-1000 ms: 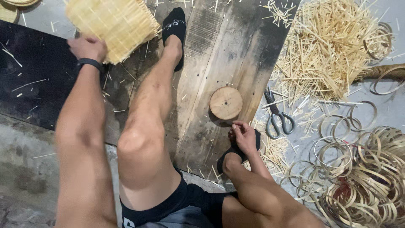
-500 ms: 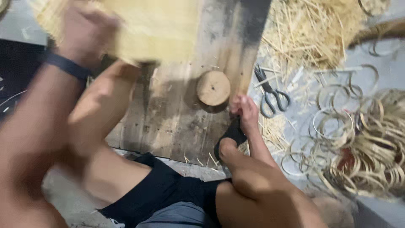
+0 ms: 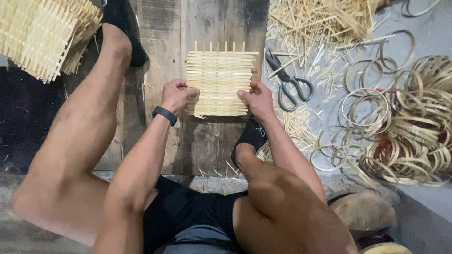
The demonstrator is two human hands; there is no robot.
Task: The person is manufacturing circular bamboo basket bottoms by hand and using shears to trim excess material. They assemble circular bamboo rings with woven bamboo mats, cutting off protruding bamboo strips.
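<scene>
My left fingers [image 3: 187, 92] pinch the left edge of the woven mat [image 3: 219, 79], and my right fingers [image 3: 245, 96] clamp its right edge, so both hands hold it flat over the wooden board [image 3: 160, 42], in the middle of the scene. I judge the step in hand to be squaring up the weave. The next move seems to call for a firm, even grip so the loose strip ends do not slide out. The left hand [image 3: 175, 95] wears a dark wristband [image 3: 165, 115]. Scissors [image 3: 289, 81] lie just right of the mat, with straw offcuts [image 3: 320, 21] farther off, hoops [image 3: 405, 127] at far right, and a stack of mats [image 3: 42, 33] at far left.
</scene>
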